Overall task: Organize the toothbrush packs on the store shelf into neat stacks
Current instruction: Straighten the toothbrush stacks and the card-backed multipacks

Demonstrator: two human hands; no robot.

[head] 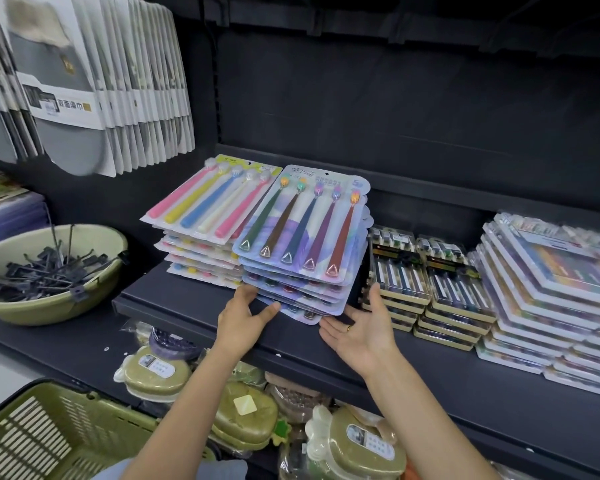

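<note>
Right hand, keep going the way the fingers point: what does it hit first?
Probably the front lower corner of the blue-card toothbrush stack: the right hand lies palm-up, fingertips already at that corner. Contact unclear.

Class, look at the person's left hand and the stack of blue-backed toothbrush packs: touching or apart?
Touching. The head view shows the left hand with its fingertips against the near-left lower edge of the blue-backed stack, no gap visible between them.

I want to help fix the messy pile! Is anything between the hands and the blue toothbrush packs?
Nothing visible. The left hand touches the front edge of the fanned blue stack, and the right hand lies open by its right corner.
</note>
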